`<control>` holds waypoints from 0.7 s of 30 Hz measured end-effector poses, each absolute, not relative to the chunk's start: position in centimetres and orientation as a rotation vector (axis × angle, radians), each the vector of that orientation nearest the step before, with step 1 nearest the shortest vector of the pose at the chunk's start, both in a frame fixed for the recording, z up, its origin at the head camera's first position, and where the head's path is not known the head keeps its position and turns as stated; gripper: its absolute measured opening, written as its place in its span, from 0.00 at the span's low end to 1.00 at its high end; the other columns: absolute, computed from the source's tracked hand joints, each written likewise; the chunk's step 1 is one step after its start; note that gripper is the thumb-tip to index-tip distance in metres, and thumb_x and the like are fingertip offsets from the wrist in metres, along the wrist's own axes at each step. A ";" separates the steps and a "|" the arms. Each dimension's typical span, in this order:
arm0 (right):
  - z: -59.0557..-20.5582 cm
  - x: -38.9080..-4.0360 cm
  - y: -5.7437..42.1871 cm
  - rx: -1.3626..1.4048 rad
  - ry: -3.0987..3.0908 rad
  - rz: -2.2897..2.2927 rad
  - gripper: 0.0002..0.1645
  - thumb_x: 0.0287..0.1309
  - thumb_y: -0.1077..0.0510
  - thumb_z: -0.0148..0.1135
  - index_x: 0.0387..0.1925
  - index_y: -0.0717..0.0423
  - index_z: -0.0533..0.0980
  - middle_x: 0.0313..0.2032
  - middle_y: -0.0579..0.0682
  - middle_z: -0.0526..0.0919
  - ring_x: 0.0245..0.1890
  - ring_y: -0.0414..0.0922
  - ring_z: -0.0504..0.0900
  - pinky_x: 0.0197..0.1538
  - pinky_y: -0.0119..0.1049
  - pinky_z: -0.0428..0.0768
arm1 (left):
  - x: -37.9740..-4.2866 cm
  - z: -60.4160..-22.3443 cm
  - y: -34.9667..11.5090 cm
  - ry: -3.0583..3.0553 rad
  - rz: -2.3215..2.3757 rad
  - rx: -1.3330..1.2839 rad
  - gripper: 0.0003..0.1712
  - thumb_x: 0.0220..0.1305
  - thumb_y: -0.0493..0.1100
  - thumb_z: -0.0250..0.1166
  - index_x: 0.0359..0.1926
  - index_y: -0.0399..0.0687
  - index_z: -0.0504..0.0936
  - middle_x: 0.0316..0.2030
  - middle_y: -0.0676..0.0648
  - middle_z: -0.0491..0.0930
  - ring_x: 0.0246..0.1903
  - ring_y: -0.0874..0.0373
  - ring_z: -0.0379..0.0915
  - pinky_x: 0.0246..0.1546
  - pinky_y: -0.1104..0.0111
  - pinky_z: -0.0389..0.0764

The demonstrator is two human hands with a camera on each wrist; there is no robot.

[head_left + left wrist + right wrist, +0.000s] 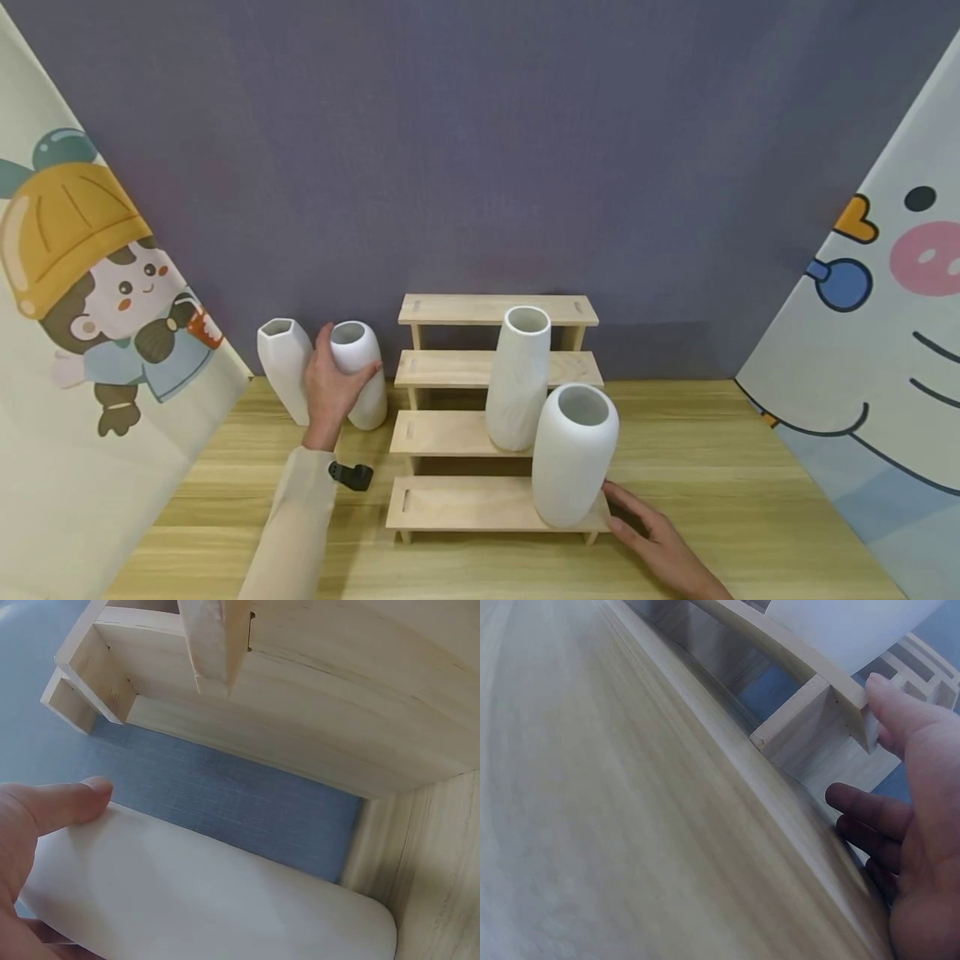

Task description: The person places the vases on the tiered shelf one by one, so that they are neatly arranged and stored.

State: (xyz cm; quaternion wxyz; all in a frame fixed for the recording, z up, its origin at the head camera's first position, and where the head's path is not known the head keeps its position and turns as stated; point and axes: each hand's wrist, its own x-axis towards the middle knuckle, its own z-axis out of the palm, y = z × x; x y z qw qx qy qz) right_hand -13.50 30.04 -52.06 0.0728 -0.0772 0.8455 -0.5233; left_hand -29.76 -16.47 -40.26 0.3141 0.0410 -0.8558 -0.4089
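Note:
My left hand (332, 385) grips the upper part of a rounded white vase (371, 406), which stands on the table left of the stepped wooden stand (450, 504). In the left wrist view, the thumb (71, 804) lies along the smooth vase (210, 889). Beside it, a faceted white vase (279, 367) leans slightly, partly behind the hand. My right hand (652, 537) is at the right end of the stand's lowest step, fingers loosely extended; its thumb (889, 701) is at the board's end. A wide white vase (573, 458) stands on that step, a tall tapered one (519, 383) on the step above.
The wooden tabletop (750, 483) runs around the stand. Behind it rises a grey-blue backdrop (480, 167). Printed cartoon panels flank both sides: a figure in a yellow hat (75, 233) on the left, a pig's snout (930, 258) on the right.

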 end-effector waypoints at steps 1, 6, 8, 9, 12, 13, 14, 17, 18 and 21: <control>-52.0 -13.5 30.0 -0.233 2.534 -1.576 0.29 0.75 0.50 0.51 0.73 0.45 0.64 0.75 0.54 0.63 0.62 0.14 0.61 0.61 0.21 0.69 | -29.8 -40.3 -16.5 -2.245 -1.077 0.106 0.55 0.45 0.44 0.80 0.72 0.42 0.62 0.60 0.26 0.74 0.59 0.30 0.71 0.59 0.41 0.72; -52.0 -13.5 30.1 -0.236 2.523 -1.582 0.29 0.75 0.50 0.51 0.73 0.44 0.64 0.75 0.53 0.62 0.63 0.15 0.60 0.62 0.21 0.69 | -30.0 -40.5 -16.4 -2.204 -1.083 0.103 0.53 0.44 0.43 0.80 0.71 0.41 0.65 0.61 0.28 0.75 0.58 0.30 0.73 0.59 0.41 0.72; -52.0 -13.5 30.1 -0.238 2.524 -1.580 0.29 0.75 0.50 0.51 0.74 0.45 0.63 0.75 0.53 0.62 0.63 0.14 0.60 0.62 0.21 0.69 | -30.0 -40.5 -16.4 -2.195 -1.086 0.104 0.53 0.44 0.43 0.80 0.71 0.41 0.65 0.60 0.28 0.75 0.58 0.30 0.73 0.59 0.41 0.72; -52.0 -13.5 30.2 -0.239 2.529 -1.575 0.29 0.75 0.49 0.51 0.74 0.45 0.63 0.75 0.54 0.63 0.63 0.14 0.60 0.62 0.21 0.69 | -29.9 -40.5 -16.3 -2.191 -1.087 0.106 0.52 0.44 0.43 0.80 0.71 0.41 0.66 0.61 0.28 0.75 0.58 0.30 0.73 0.59 0.41 0.72; -52.0 -13.5 30.2 -0.243 2.541 -1.572 0.29 0.75 0.50 0.51 0.74 0.45 0.63 0.75 0.54 0.63 0.63 0.15 0.61 0.62 0.21 0.69 | -29.9 -40.3 -16.2 -2.171 -1.099 0.109 0.52 0.44 0.43 0.81 0.70 0.41 0.66 0.61 0.29 0.76 0.58 0.31 0.73 0.59 0.42 0.72; -52.0 -13.5 30.2 -0.249 2.546 -1.569 0.29 0.75 0.50 0.50 0.74 0.45 0.63 0.75 0.54 0.63 0.63 0.15 0.61 0.62 0.21 0.69 | -29.9 -40.3 -16.2 -2.162 -1.103 0.108 0.52 0.43 0.43 0.81 0.70 0.41 0.67 0.61 0.29 0.76 0.58 0.31 0.73 0.60 0.42 0.72; -52.1 -13.5 30.2 -0.254 2.555 -1.568 0.29 0.75 0.50 0.50 0.74 0.45 0.63 0.75 0.54 0.63 0.63 0.15 0.61 0.62 0.22 0.70 | -29.9 -40.2 -16.2 -2.153 -1.106 0.104 0.52 0.43 0.43 0.81 0.70 0.41 0.67 0.61 0.30 0.76 0.58 0.31 0.73 0.60 0.42 0.72; -52.2 -13.5 30.2 -0.268 2.570 -1.564 0.28 0.75 0.51 0.50 0.73 0.44 0.64 0.75 0.55 0.64 0.63 0.16 0.62 0.62 0.23 0.70 | -29.8 -40.2 -16.2 -2.127 -1.120 0.104 0.52 0.42 0.43 0.82 0.69 0.40 0.69 0.61 0.31 0.77 0.57 0.32 0.74 0.60 0.43 0.73; -52.3 -13.5 30.2 -0.272 2.575 -1.561 0.28 0.76 0.51 0.50 0.73 0.44 0.64 0.75 0.55 0.64 0.63 0.16 0.62 0.62 0.23 0.71 | -29.8 -40.2 -16.2 -2.118 -1.128 0.103 0.51 0.41 0.43 0.82 0.68 0.40 0.70 0.61 0.32 0.77 0.57 0.32 0.74 0.59 0.43 0.74; -52.4 -13.5 30.2 -0.249 2.575 -1.560 0.28 0.75 0.51 0.50 0.73 0.41 0.64 0.74 0.52 0.65 0.63 0.16 0.63 0.62 0.24 0.71 | -29.8 -40.2 -16.2 -2.093 -1.153 0.105 0.51 0.40 0.42 0.83 0.67 0.40 0.71 0.60 0.33 0.78 0.56 0.33 0.76 0.58 0.44 0.75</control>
